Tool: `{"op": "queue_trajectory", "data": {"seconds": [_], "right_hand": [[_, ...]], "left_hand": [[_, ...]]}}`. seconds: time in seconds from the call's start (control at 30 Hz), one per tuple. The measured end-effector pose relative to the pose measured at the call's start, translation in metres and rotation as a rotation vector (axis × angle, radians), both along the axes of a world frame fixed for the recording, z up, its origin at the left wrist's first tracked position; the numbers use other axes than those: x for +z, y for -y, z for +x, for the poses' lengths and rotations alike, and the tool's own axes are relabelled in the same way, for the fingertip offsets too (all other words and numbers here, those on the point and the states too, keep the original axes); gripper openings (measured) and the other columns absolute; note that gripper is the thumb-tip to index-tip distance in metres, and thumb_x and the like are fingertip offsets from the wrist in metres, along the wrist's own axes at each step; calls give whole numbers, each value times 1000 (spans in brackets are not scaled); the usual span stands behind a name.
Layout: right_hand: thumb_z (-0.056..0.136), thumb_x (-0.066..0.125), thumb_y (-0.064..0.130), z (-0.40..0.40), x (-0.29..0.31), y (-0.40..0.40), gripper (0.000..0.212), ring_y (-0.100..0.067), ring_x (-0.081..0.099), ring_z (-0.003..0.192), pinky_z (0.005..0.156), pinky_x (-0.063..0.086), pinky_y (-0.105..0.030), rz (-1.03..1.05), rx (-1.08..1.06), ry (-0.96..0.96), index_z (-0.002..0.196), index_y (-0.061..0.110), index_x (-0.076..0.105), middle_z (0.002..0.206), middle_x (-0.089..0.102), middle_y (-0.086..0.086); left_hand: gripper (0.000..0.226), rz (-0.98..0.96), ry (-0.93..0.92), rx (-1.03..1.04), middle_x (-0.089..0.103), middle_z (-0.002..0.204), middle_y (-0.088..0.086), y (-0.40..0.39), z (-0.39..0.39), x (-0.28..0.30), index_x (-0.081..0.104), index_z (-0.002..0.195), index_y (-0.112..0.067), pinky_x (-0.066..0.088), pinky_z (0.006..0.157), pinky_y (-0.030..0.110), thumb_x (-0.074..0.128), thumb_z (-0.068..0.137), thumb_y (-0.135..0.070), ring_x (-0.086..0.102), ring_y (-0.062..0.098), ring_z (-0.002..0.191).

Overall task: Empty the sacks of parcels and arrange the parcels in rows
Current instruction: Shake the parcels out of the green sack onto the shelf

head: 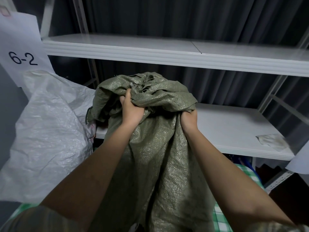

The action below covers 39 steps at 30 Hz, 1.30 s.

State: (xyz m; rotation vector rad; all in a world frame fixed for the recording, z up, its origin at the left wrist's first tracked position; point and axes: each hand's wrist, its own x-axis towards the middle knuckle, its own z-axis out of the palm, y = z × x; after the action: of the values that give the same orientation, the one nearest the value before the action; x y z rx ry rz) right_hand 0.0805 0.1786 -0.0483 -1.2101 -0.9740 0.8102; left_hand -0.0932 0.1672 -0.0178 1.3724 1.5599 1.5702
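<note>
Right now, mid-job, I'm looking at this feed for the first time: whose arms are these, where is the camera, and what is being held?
There is no machine here. The single picture comes from a wide-angle camera worn on a person's head, looking forward and down, so the two bare arms reaching in from the bottom are that person's own.

Both hands grip a green woven sack near its bunched top: the left hand higher up, the right hand a little lower at the sack's right edge. What is inside the sack cannot be seen.

To the left lies a white woven sack, with a paper sign reading 6-2 above it. Behind stand white metal shelves; a crumpled scrap lies on the lower shelf. No loose parcels show yet.
</note>
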Motion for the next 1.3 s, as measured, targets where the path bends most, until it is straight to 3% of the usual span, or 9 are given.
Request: {"op": "queue_trajectory", "data": {"seconds": [0.13,0.27,0.43,0.57,0.77,0.93,1.17,1.3], "right_hand": [[98,50,13,-1,5,1,32,-14,57,107,91,44,-26,1,-9,-14,130,10,55,122,62,-5],[97,47,8,1,17,-2,36,-18,57,112,95,45,-28,31,-54,-36,133,9,52,124,61,-6],[96,46,0,1,27,-5,39,-16,54,109,91,44,-24,65,-53,-60,135,2,49,128,59,-13],[96,42,-1,-1,34,-9,38,-15,52,107,86,40,-21,88,-66,-28,134,2,49,122,58,-11],[95,43,-3,-4,31,-12,40,-16,54,109,95,44,-27,87,-89,-63,134,1,49,125,59,-13],[96,44,2,-3,23,-12,36,-14,54,105,87,42,-25,40,-27,-20,132,2,52,118,60,-8],[96,53,15,1,16,-3,37,-13,60,113,96,50,-30,68,105,68,133,17,52,124,62,-1],[97,54,10,8,11,8,42,10,59,93,77,49,-10,36,242,102,135,24,41,111,59,16]], "left_hand": [[62,8,2,-8,32,136,7,-2,1,3,39,142,-23,33,110,28,66,87,-22,46,19,122],[66,59,23,-33,31,140,8,-7,2,17,35,146,-21,30,107,20,67,88,-19,42,18,128],[69,111,-6,-86,31,140,9,-13,6,25,31,147,-17,24,90,3,67,88,-17,39,10,122],[67,153,12,-54,34,139,11,-21,4,36,34,147,-17,26,92,5,67,88,-18,39,6,114],[70,136,12,-73,33,142,9,-25,1,32,31,148,-18,27,98,11,66,88,-21,40,14,128],[71,83,-12,-78,33,140,11,-27,-2,23,30,149,-16,25,88,4,66,88,-18,42,18,126],[73,50,-37,-62,32,140,9,-24,-12,16,30,149,-18,27,94,11,68,87,-21,42,15,124],[73,12,-64,-79,28,142,9,-18,-20,6,28,147,-20,28,96,14,69,86,-20,41,18,126]]}}
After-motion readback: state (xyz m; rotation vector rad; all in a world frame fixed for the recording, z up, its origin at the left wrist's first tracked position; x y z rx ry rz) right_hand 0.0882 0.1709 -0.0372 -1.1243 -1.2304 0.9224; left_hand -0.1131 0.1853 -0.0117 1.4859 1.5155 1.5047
